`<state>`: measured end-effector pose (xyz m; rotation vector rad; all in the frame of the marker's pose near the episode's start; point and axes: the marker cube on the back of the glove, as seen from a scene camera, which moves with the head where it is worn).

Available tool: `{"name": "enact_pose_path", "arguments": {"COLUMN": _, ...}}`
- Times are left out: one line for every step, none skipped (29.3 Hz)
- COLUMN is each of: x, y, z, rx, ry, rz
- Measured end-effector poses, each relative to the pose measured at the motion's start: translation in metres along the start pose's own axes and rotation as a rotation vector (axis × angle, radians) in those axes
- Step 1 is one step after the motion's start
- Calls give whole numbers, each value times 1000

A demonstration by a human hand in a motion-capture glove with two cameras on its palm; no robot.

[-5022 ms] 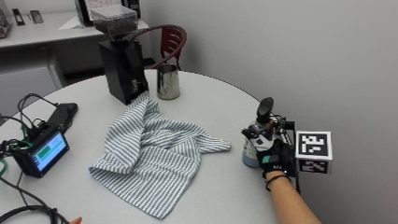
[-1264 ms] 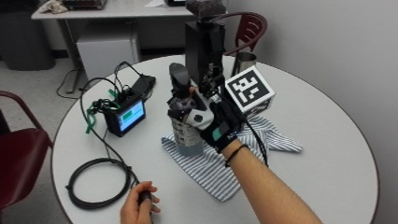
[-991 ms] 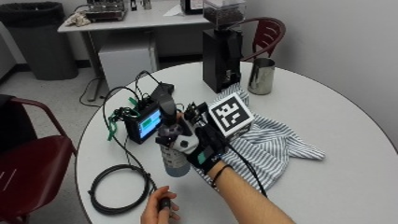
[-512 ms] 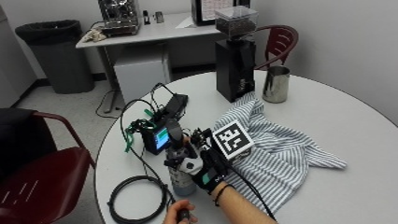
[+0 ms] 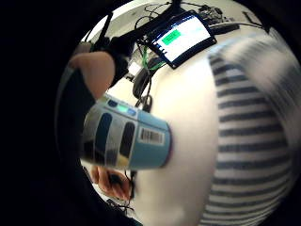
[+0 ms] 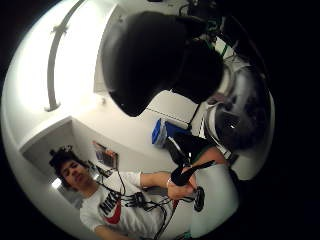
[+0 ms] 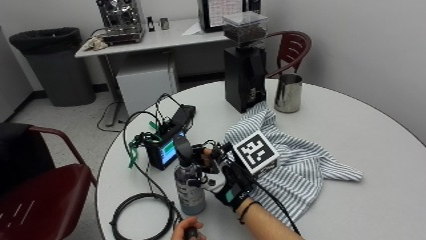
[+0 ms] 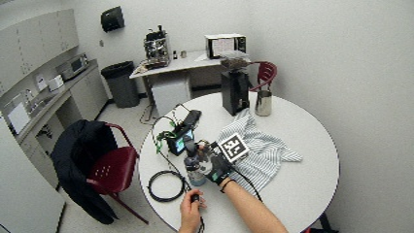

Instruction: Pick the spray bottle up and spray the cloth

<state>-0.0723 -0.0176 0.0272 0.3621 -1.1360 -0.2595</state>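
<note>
- Black-gloved, my right hand [image 7: 223, 177] curls round the spray bottle [image 7: 189, 187], which stands upright on the round table [image 7: 373, 150] just beside the striped cloth [image 7: 299, 160].
- My bare hand [image 7: 188, 231] rests apart at the table's edge, holding a small dark object.
- Risk, as I judge it: the screen unit [image 7: 163, 150] sits close behind the bottle, so a badly aimed nozzle could wet electronics instead of cloth.

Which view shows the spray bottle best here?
The outside view: the whole spray bottle stands on the table, right hand gripping it. The little-finger palm view shows only its labelled base, the thumb-side view its dark head; the wide view shows it small.
</note>
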Motion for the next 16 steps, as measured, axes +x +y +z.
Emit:
{"name": "enact_pose_path", "arguments": {"x": -1, "y": 2, "z": -4, "rx": 3, "ry": -1, "rz": -1}}
{"name": "enact_pose_path", "arguments": {"x": -2, "y": 4, "z": -9, "rx": 8, "ry": -1, "rz": -5}}
{"name": "enact_pose_path", "arguments": {"x": -3, "y": 6, "z": -15, "rx": 16, "ry": 2, "rz": -10}}
{"name": "enact_pose_path", "arguments": {"x": -5, "y": 8, "z": -22, "rx": 26, "ry": 7, "rz": -15}}
{"name": "enact_pose_path", "arguments": {"x": -7, "y": 10, "z": -29, "rx": 36, "ry": 14, "rz": -21}}
{"name": "enact_pose_path", "arguments": {"x": -9, "y": 12, "z": -37, "rx": 46, "ry": 21, "rz": -26}}
{"name": "enact_pose_path", "arguments": {"x": -12, "y": 14, "z": -45, "rx": 56, "ry": 28, "rz": -29}}
{"name": "enact_pose_path", "arguments": {"x": -14, "y": 17, "z": -53, "rx": 66, "ry": 36, "rz": -29}}
{"name": "enact_pose_path", "arguments": {"x": -16, "y": 21, "z": -60, "rx": 75, "ry": 45, "rz": -26}}
{"name": "enact_pose_path", "arguments": {"x": -17, "y": 26, "z": -68, "rx": 82, "ry": 57, "rz": -23}}
{"name": "enact_pose_path", "arguments": {"x": -17, "y": 30, "z": -75, "rx": 88, "ry": 69, "rz": -20}}
{"name": "enact_pose_path", "arguments": {"x": -17, "y": 36, "z": -82, "rx": 93, "ry": 81, "rz": -16}}
{"name": "enact_pose_path", "arguments": {"x": -16, "y": 41, "z": -89, "rx": 100, "ry": 92, "rz": -10}}
{"name": "enact_pose_path", "arguments": {"x": -15, "y": 47, "z": -95, "rx": 106, "ry": 101, "rz": -3}}
{"name": "enact_pose_path", "arguments": {"x": -14, "y": 51, "z": -100, "rx": 112, "ry": 108, "rz": 4}}
{"name": "enact_pose_path", "arguments": {"x": -13, "y": 54, "z": -103, "rx": 116, "ry": 112, "rz": 9}}
